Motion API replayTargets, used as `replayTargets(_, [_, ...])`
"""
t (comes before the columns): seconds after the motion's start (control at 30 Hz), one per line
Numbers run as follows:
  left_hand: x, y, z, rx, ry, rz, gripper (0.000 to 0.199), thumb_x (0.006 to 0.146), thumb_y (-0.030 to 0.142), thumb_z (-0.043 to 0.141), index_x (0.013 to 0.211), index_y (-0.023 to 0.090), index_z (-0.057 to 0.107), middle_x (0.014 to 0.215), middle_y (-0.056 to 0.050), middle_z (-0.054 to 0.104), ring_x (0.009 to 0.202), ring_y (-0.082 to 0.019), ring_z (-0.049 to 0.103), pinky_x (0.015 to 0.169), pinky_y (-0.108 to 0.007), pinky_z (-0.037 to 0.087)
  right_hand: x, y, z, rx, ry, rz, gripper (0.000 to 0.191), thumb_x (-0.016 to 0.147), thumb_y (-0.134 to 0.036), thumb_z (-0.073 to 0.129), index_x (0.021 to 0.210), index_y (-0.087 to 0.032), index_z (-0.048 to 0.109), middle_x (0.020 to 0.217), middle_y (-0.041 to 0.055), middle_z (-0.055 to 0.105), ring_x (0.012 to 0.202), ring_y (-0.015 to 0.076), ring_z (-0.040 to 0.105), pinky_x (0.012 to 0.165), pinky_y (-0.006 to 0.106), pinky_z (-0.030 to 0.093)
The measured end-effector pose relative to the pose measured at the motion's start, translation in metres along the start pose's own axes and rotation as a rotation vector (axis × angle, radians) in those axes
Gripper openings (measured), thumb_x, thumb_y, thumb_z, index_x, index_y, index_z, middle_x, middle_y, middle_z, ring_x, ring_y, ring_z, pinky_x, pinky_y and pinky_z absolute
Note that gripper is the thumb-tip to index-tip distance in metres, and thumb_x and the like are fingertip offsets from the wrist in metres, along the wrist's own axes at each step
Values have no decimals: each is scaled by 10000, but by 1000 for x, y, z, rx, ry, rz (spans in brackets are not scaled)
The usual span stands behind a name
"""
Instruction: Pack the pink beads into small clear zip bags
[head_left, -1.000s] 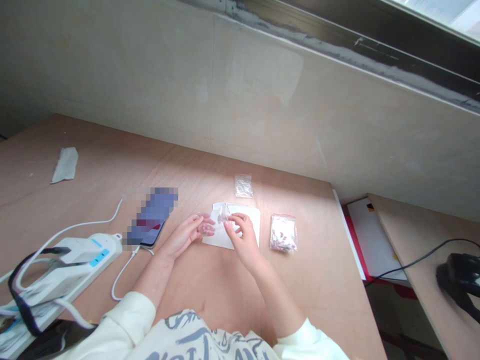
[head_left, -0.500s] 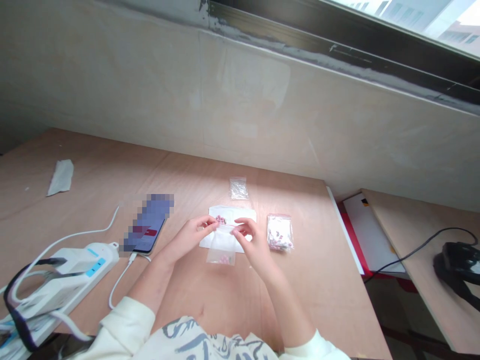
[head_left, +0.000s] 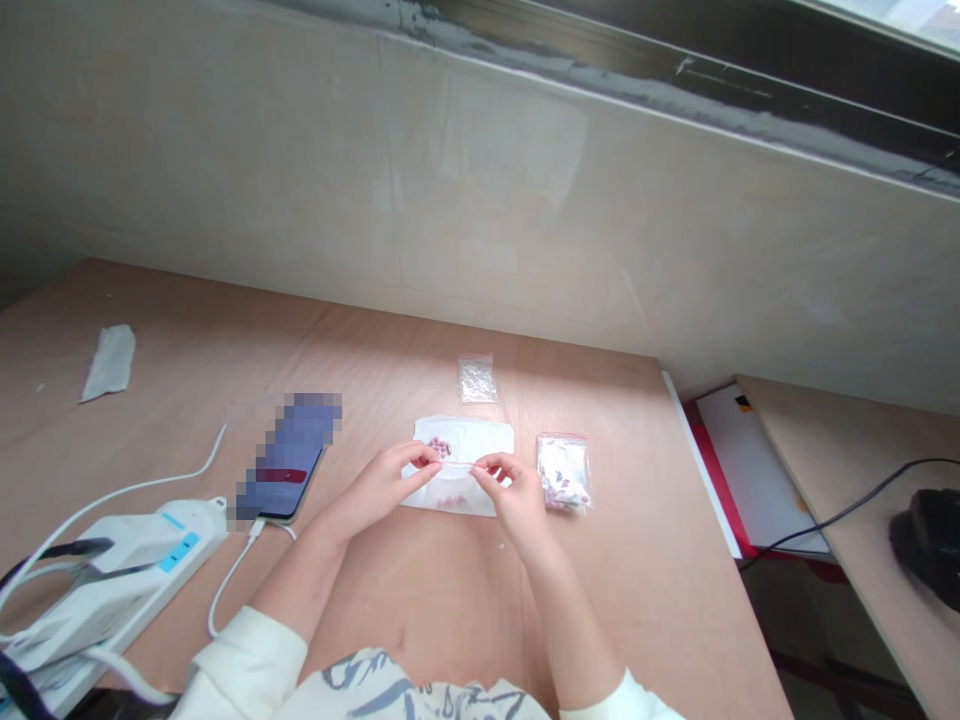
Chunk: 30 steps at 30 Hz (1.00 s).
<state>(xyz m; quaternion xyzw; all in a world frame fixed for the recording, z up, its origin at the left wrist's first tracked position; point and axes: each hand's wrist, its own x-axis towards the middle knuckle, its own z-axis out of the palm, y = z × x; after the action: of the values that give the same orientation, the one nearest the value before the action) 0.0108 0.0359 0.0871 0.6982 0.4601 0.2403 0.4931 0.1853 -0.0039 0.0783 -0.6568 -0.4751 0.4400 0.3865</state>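
My left hand [head_left: 394, 478] pinches the left end of the top edge of a small clear zip bag [head_left: 455, 482]. The right end of that edge is pinched between the fingers of my right hand [head_left: 515, 488]. Small pink pieces show faintly near the bag's bottom. Beneath the bag lies a white sheet of paper [head_left: 484, 437]. On it, just beyond my left fingertips, sits a little heap of dark pink beads [head_left: 438, 446]. A stack of filled zip bags [head_left: 564, 470] is right of my right hand.
Farther back lies a bag of clear pieces [head_left: 478, 379]. To the left are a phone [head_left: 289, 465] on a cable and a power strip [head_left: 161, 560] with plugs. A whitish scrap [head_left: 109, 362] lies far left. A black object [head_left: 930, 545] with a cord is at right.
The bag has moved from hanging past the paper's near edge to lying over the paper. My right fingers have closed more tightly on its edge. The view has shifted slightly.
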Motion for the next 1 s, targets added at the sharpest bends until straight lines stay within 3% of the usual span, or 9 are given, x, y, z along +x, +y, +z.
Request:
replayTargets(0.17, [-2, 1, 1, -3, 12, -9, 166, 751, 286, 463, 689, 171, 564, 727, -9, 572, 738, -161, 520, 686, -240, 372, -1, -3, 4, 35, -109, -57, 134, 696, -303, 523, 667, -185, 580, 736, 9, 590, 733, 146, 497, 698, 273, 360])
replayTargets(0.37, [-4, 10, 4, -67, -129, -34, 183, 756, 304, 458, 704, 169, 569, 721, -6, 557, 718, -154, 497, 673, -240, 379, -5, -5, 15, 12, 28, -43, 101, 662, -234, 540, 578, -179, 555, 662, 9, 562, 689, 145, 491, 671, 275, 373])
replayTargets(0.53, [-3, 10, 9, -55, -104, 19, 195, 749, 284, 467, 659, 172, 598, 692, -14, 566, 719, -163, 486, 682, -251, 371, -6, -4, 18, 172, -134, 2, 149, 676, -312, 551, 624, -173, 563, 660, 6, 592, 689, 141, 518, 671, 275, 379])
replayTargets(0.63, [-5, 10, 7, -56, -129, -16, 200, 740, 316, 478, 672, 185, 614, 698, -8, 576, 720, -164, 483, 678, -247, 368, -5, -1, 16, 273, -142, 18, 186, 656, -318, 578, 559, -165, 535, 594, -5, 581, 623, 124, 514, 656, 267, 379])
replayTargets(0.83, [-9, 7, 3, -53, -19, -94, 229, 730, 348, 490, 603, 168, 551, 668, 2, 536, 681, -153, 481, 635, -231, 361, -6, 3, 12, 345, -111, 59, 227, 628, -368, 603, 562, -160, 540, 608, 8, 588, 609, 124, 521, 637, 258, 388])
replayTargets(1.0, [-7, 15, 6, -208, 9, -115, 248, 723, 390, 499, 625, 166, 544, 658, -1, 547, 686, -157, 491, 638, -230, 375, -17, 4, 15, 437, -225, 60, 229, 664, -394, 559, 655, -166, 571, 705, 19, 610, 683, 135, 563, 675, 265, 414])
